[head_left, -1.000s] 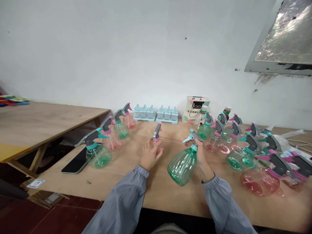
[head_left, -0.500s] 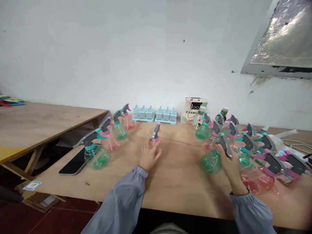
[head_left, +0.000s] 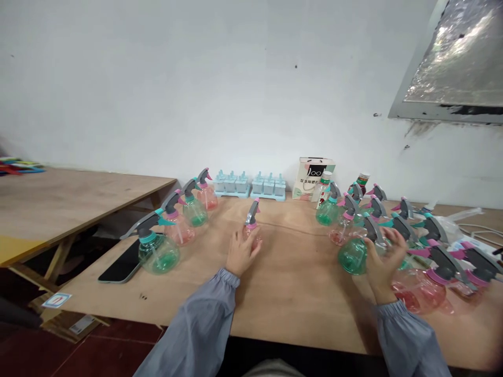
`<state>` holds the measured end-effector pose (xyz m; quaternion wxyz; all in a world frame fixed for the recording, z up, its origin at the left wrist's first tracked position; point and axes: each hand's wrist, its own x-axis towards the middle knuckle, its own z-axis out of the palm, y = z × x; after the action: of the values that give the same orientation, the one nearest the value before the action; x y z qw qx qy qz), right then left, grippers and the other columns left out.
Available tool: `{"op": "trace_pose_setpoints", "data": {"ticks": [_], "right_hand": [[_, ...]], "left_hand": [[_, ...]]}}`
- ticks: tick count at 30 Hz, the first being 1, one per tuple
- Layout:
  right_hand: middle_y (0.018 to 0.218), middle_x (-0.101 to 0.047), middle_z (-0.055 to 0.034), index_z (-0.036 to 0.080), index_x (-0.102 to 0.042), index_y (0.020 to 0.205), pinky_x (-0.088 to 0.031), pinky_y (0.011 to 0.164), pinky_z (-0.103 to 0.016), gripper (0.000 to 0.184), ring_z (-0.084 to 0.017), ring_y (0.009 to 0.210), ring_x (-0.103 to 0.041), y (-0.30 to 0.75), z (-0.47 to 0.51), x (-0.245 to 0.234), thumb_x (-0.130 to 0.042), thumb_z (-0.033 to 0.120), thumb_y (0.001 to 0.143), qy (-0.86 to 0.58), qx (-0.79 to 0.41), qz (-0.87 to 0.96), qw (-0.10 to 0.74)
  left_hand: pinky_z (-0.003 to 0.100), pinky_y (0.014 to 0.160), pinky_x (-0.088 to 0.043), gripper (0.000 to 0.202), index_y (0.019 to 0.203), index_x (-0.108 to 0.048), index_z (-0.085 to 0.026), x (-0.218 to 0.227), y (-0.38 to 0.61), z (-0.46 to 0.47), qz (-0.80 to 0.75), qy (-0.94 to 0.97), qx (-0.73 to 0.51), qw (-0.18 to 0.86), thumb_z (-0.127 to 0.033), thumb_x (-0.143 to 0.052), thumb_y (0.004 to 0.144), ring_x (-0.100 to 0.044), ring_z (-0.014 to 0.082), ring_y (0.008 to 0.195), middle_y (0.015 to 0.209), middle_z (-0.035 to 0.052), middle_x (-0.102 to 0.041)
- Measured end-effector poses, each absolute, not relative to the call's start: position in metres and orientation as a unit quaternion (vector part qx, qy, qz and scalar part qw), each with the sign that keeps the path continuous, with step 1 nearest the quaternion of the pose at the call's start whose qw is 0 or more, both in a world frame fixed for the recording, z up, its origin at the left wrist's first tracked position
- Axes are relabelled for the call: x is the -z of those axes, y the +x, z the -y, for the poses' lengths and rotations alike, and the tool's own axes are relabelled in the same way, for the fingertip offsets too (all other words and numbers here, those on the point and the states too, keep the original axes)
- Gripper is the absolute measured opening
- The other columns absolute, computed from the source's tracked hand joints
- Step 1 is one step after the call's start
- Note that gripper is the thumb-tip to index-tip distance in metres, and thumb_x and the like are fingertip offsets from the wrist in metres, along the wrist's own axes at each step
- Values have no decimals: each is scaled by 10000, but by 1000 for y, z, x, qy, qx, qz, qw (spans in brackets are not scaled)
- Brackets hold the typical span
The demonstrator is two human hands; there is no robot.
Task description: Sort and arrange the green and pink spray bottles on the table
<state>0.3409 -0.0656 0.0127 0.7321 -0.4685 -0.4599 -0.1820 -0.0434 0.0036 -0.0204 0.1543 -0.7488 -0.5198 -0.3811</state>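
Note:
My left hand (head_left: 240, 251) is around the near left side of a pink spray bottle (head_left: 257, 238), which stands upright mid-table with its grey head tilted up. At the right, my right hand (head_left: 383, 262) has its fingers spread. Its thumb is close beside the grey head of a green spray bottle (head_left: 351, 256); I cannot tell whether they touch. Several pink and green spray bottles crowd around that hand, among them a large pink spray bottle (head_left: 418, 290) just right of the wrist.
Along the left side stand more spray bottles, the nearest a green one (head_left: 159, 256) beside a black phone (head_left: 120, 264). Light-blue popsicle molds (head_left: 267, 188) and a printed paper bag (head_left: 308, 180) stand by the wall. Another table (head_left: 78, 193) is at the left.
The green spray bottle at my right hand has shifted right. The right hand's fingers have opened away from its head. My left hand stays on the pink spray bottle.

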Motion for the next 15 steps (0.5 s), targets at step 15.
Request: {"op": "trace_pose_setpoints", "data": {"ticks": [15], "right_hand": [[1346, -593, -167, 222, -420, 1427, -486, 1056, -531, 770, -314, 1260, -582, 141, 23, -14, -736, 518, 790, -461, -128, 657, 583]], "left_hand": [[535, 997, -502, 570, 1399, -575, -239, 34, 25, 67, 424, -804, 355, 219, -214, -707, 846, -504, 393, 1339, 1625, 231, -325]]}}
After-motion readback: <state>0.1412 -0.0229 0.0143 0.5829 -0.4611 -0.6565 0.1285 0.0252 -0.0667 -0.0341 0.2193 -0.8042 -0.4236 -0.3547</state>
